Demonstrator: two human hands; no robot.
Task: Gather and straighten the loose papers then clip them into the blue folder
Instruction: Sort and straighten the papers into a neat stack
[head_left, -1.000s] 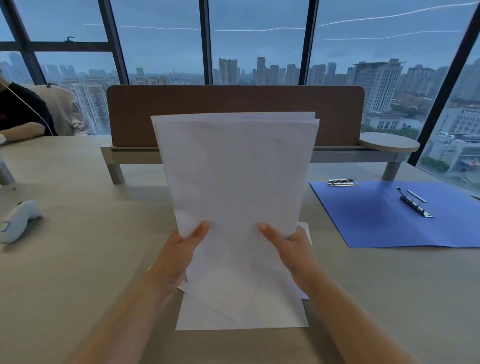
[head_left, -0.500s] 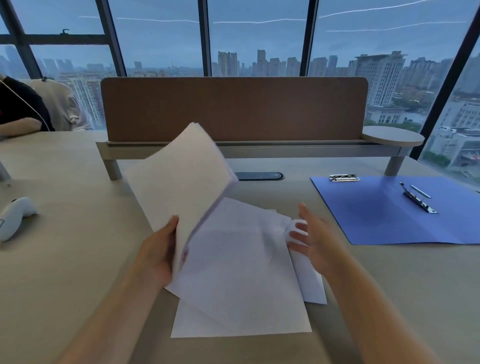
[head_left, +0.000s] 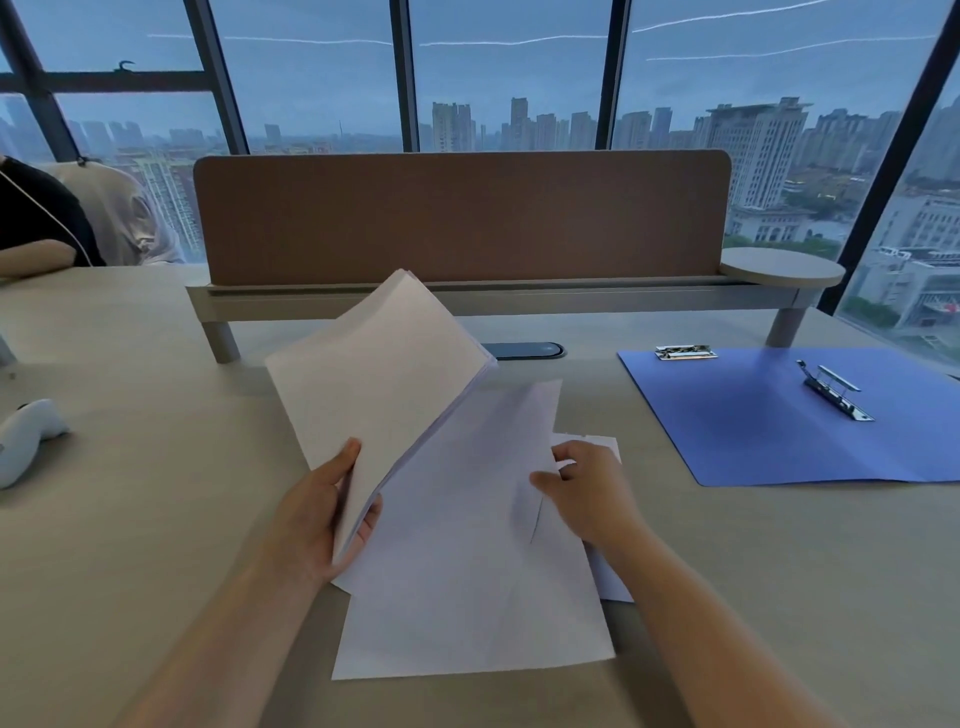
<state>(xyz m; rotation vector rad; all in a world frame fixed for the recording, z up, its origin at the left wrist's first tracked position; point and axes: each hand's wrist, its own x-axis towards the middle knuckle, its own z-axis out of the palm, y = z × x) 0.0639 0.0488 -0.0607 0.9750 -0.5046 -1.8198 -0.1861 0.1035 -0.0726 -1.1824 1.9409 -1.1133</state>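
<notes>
Nearest on the table (head_left: 130, 519), loose sheets (head_left: 467, 597) lay fanned; the right hand (head_left: 587, 493) pinched one sheet's edge, while the left hand (head_left: 317, 514) gripped a thin stack (head_left: 379, 384) by its lower corner, tilted up. The paper looked light, floppy and slippery, so both edges probably needed support. Farther right, the blue folder (head_left: 753, 426) lay open.
</notes>
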